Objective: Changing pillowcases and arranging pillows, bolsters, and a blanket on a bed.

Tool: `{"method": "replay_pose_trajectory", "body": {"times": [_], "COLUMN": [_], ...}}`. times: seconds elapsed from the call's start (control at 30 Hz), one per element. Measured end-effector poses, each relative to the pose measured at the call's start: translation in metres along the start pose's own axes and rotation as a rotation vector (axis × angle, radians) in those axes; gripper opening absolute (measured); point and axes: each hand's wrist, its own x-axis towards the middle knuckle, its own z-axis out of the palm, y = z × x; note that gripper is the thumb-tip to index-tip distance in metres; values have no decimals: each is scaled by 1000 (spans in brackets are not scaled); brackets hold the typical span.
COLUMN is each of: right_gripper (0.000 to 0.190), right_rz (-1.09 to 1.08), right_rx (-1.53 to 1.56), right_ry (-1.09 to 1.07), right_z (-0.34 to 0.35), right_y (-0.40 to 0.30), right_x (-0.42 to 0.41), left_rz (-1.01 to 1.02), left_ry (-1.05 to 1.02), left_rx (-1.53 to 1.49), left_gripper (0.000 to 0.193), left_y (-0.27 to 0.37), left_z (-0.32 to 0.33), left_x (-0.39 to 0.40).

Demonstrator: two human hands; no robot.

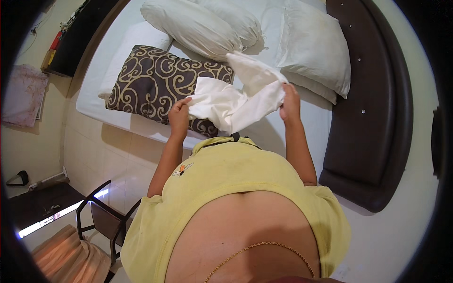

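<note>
A white cloth (233, 106), possibly a pillowcase, is stretched loosely between my two hands. My left hand (179, 116) pinches one edge, and my right hand (290, 103) grips the opposite side. Folds gather in its middle, while a flap stands up at the upper right. Behind and partly under it in the view lies a dark brown pillow (150, 83) with gold scroll patterns. That pillow rests on the white-sheeted bed (90, 93) near its edge. Part of the brown pillow is hidden by the cloth.
White bolsters (198, 32) lie across the bed's far part. White pillows (311, 53) are stacked against the dark padded headboard (375, 106). On the left stand a dark chair (106, 215), a peach curtain (74, 251) and a dark wooden cabinet (83, 39).
</note>
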Motion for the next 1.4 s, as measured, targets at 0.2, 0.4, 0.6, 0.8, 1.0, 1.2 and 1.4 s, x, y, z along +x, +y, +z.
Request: {"method": "replay_pose_trajectory", "body": {"times": [0.2,0.4,0.6,0.8,1.0,1.2,1.4], "right_gripper": [21,21,19,15,8,19,27], "right_rz": [-163,-191,-236,-319,-118,202,249], "right_rx": [32,77,112,327,264,-857,-1220], "right_ry": [197,244,189,-33,-107,-169,-609], "right_z": [-34,-57,-30,21,10,-43,-29], "right_y": [-17,-28,-49,-91,-40,85,104], "right_x": [8,15,23,24,20,5,6], "left_rz": [21,12,-5,423,479,-37,-396], "left_ry": [70,135,121,183,382,478,222], "left_rx": [-38,27,-188,-381,-229,129,70], "left_gripper": [23,22,19,19,20,27,41], "left_y": [-11,-14,20,132,120,-20,-79], "left_z": [-17,-27,-31,-62,-121,-151,-160], "left_x": [1,9,41,91,52,4,28]}}
